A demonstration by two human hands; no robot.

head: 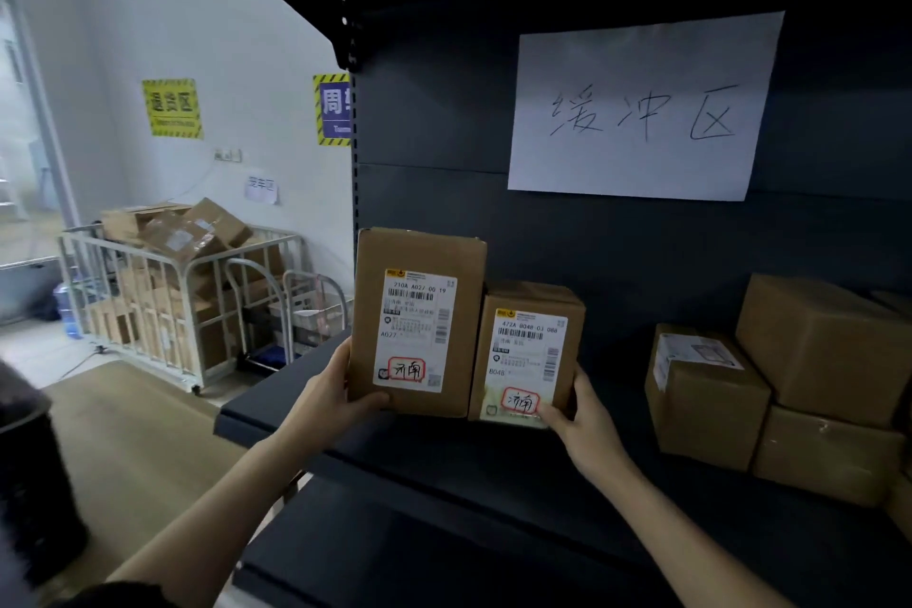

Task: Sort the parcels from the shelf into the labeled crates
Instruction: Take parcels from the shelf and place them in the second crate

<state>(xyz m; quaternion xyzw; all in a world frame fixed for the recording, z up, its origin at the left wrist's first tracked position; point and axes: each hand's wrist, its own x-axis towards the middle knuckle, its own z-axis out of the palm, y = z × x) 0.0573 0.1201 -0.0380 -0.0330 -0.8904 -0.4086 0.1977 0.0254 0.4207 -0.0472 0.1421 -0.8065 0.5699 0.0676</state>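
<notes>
the shelf board is bare along its front edge and between the shorter parcel and the stacked boxes crowding its right end. the tall parcel blocks the left edge, touching the shorter one. the back panel closes the rear.

The left hand grips the lower left corner of a tall parcel. The right hand grips the lower right corner of a shorter parcel. The two parcels touch side by side on the dark shelf. A handwritten paper sign hangs behind them. More boxes are stacked at the right, and a cage trolley of cartons stands far left.
</notes>
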